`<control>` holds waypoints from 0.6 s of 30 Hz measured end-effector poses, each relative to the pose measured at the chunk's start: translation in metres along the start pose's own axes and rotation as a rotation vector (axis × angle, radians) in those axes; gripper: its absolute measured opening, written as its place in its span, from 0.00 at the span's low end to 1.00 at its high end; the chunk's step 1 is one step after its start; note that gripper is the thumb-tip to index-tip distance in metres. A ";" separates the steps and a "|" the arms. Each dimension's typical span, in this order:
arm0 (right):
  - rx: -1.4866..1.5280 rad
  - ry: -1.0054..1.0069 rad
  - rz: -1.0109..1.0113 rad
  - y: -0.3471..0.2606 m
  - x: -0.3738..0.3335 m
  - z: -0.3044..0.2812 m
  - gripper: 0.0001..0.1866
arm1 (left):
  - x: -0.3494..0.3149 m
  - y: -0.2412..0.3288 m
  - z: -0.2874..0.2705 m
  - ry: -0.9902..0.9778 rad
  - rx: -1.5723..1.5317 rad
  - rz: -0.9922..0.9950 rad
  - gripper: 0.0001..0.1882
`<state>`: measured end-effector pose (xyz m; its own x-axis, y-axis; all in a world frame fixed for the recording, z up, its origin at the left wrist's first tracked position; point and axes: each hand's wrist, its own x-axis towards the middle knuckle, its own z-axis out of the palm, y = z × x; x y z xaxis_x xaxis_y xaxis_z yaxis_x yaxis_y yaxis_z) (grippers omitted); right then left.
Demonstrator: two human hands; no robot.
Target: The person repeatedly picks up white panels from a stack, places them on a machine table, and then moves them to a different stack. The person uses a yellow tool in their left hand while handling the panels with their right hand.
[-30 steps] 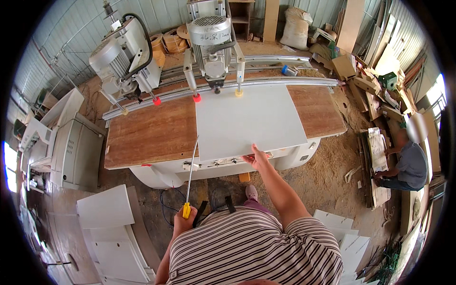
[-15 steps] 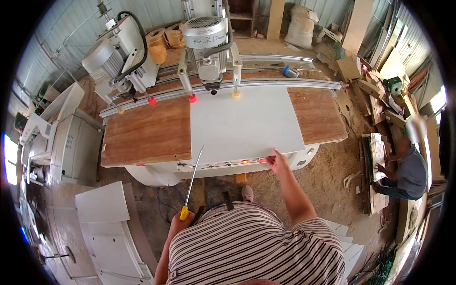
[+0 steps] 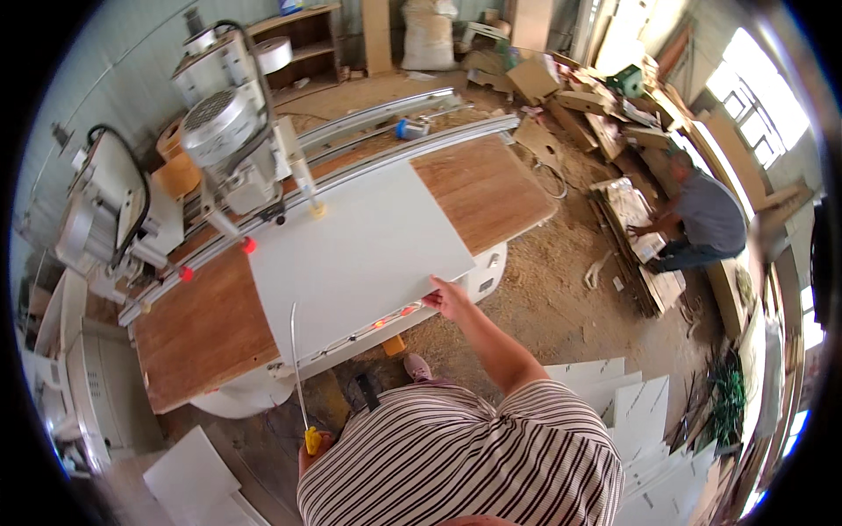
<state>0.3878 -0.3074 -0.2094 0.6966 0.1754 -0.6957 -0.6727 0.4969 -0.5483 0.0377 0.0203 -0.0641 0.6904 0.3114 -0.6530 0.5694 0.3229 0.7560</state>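
The right hand (image 3: 449, 296) grips the near corner of the white panel (image 3: 355, 254), fingers closed on its edge. The panel lies flat on the wooden tabletop (image 3: 206, 329), just in front of the drilling machine (image 3: 232, 149). The left hand (image 3: 313, 445) holds a long yellow-handled screwdriver (image 3: 300, 377) below the tabletop's near edge.

A crouching person (image 3: 702, 215) works among wood scraps (image 3: 614, 96) beside stacked white panels (image 3: 640, 412).

White panel (image 3: 360, 254) flat on wooden bench (image 3: 202, 333)
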 end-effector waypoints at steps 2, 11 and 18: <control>-0.007 -0.006 0.006 -0.002 -0.002 -0.005 0.20 | -0.015 0.033 0.028 0.075 -0.038 -0.122 0.10; -0.035 0.039 0.011 0.007 0.010 -0.006 0.17 | 0.010 0.007 0.016 -0.012 -0.050 0.013 0.07; -0.057 -0.036 0.024 0.023 -0.022 0.033 0.12 | 0.010 -0.025 -0.031 0.058 -0.008 0.063 0.08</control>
<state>0.3657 -0.2723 -0.1918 0.6878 0.2182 -0.6924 -0.7019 0.4433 -0.5575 0.0166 0.0430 -0.0913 0.6975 0.3830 -0.6057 0.5216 0.3083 0.7955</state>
